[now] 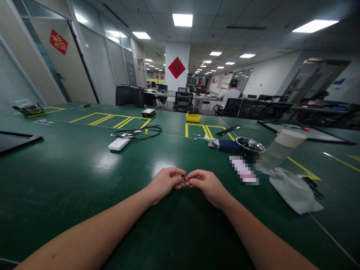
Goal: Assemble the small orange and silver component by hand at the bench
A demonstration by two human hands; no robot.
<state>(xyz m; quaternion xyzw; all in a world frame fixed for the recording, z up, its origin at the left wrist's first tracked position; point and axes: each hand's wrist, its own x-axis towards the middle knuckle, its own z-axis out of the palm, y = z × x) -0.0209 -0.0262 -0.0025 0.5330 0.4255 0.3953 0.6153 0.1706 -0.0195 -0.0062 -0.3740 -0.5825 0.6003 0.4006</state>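
Observation:
Both hands meet just above the green table [135,210], in the middle of the view. My left hand [168,182] pinches a small greyish piece [183,179] between thumb and fingers; its kind is too small to tell. In my right hand [206,183], a small orange-red piece [188,179] is held at the fingertips. The two pieces sit right against each other or nearly so; I cannot tell whether they are joined. Fingers cover most of both.
Left of centre lie a white power bank [120,143] and a black cable [153,131]. To the right are a blue umbrella [227,146], a steel bowl [251,145], a plastic bottle [278,152] and a grey pouch [294,191]. A yellow box [193,117] stands behind. A person [230,95] sits far back.

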